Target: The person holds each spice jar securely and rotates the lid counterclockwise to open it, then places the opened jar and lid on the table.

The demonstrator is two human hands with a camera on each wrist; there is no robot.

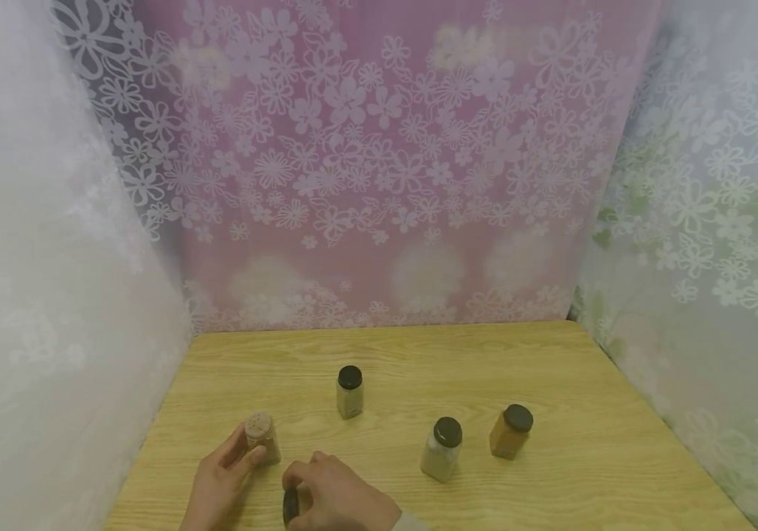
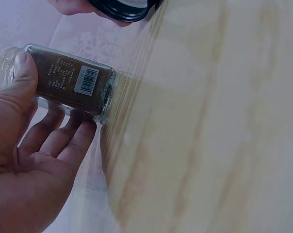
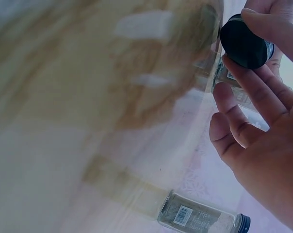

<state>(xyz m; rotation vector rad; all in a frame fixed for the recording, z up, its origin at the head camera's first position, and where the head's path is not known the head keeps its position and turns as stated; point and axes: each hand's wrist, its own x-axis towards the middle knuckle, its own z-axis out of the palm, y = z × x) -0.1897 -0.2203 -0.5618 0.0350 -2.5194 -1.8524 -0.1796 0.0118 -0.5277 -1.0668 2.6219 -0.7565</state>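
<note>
My left hand (image 1: pixel 215 483) grips a square glass spice jar (image 1: pixel 271 448) that stands on the table at the left. Its black lid is off, showing a pale shaker top with small holes. In the left wrist view the jar (image 2: pixel 71 77) has dark brown contents and a barcode label, with the thumb near its neck. My right hand (image 1: pixel 346 493) pinches a round black lid (image 1: pixel 290 507) on edge, just right of and nearer than the jar. The right wrist view shows this lid (image 3: pixel 246 41) between thumb and fingers, apart from the jar.
Three more jars with black lids stand on the wooden table (image 1: pixel 551 369): a greyish one (image 1: pixel 350 398) toward the back, a pale one (image 1: pixel 441 456) right of my right hand, and an orange-brown one (image 1: pixel 508 438) farther right. Flowered curtains (image 1: pixel 379 184) enclose the back and sides.
</note>
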